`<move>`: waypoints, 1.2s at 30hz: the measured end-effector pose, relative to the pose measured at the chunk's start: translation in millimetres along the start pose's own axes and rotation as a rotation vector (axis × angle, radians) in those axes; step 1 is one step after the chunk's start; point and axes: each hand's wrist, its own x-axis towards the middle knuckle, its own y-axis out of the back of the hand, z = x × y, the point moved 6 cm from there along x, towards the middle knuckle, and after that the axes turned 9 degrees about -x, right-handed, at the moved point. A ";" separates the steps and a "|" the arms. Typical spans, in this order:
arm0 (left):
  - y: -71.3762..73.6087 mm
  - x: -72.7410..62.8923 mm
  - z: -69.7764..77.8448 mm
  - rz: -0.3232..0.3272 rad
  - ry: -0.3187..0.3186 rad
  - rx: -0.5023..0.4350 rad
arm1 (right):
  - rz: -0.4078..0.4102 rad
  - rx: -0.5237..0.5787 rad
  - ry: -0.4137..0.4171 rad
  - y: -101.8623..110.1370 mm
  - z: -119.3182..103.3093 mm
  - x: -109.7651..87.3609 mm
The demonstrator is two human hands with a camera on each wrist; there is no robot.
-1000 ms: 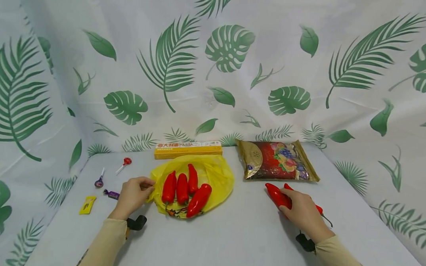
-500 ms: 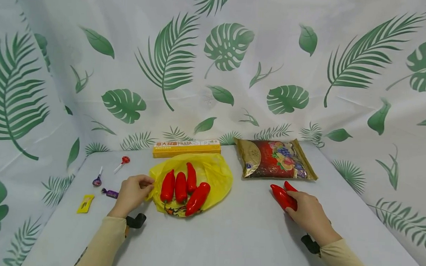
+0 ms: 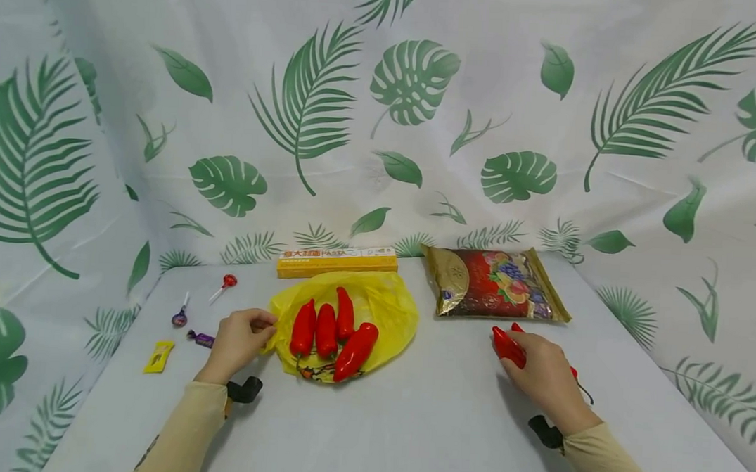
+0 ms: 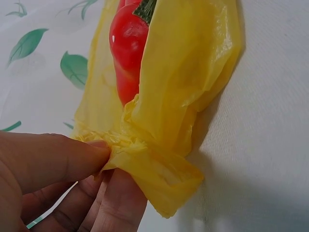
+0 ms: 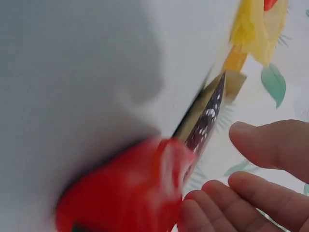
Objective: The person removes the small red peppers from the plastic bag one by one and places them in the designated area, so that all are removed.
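Note:
My left hand (image 3: 240,344) pinches the gathered edge of a yellow plastic bag (image 3: 394,310) between thumb and fingers, seen close up in the left wrist view. Several red peppers (image 3: 326,332) lie on the spread bag. On the right side of the table, my right hand (image 3: 544,376) is over more red peppers (image 3: 506,346), partly covering them. The right wrist view has a blurred red pepper (image 5: 125,188) beside the fingertips (image 5: 193,208). There the thumb stands apart from the fingers, with nothing between them.
A pasta box (image 3: 339,264) lies behind the bag, with a gold and red packet (image 3: 496,285) to its right. On the left are two lollipops, one red (image 3: 229,281) and one purple (image 3: 180,317), a yellow wrapped sweet (image 3: 159,357) and a purple wrapped sweet (image 3: 202,339).
The front pepper at my right hand has shifted right, closer to the pepper beside it. My left hand keeps its hold on the bag edge.

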 end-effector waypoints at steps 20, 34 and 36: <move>1.8 -0.1 -6.8 0.019 0.013 0.008 | -0.119 0.218 0.274 -55.3 -108.1 40.4; 5.2 0.5 -7.0 0.031 0.002 -0.005 | -0.153 0.217 0.590 -78.2 -189.1 62.4; 5.3 0.2 -8.0 0.028 0.007 -0.010 | -0.154 0.184 0.632 -80.8 -195.7 63.3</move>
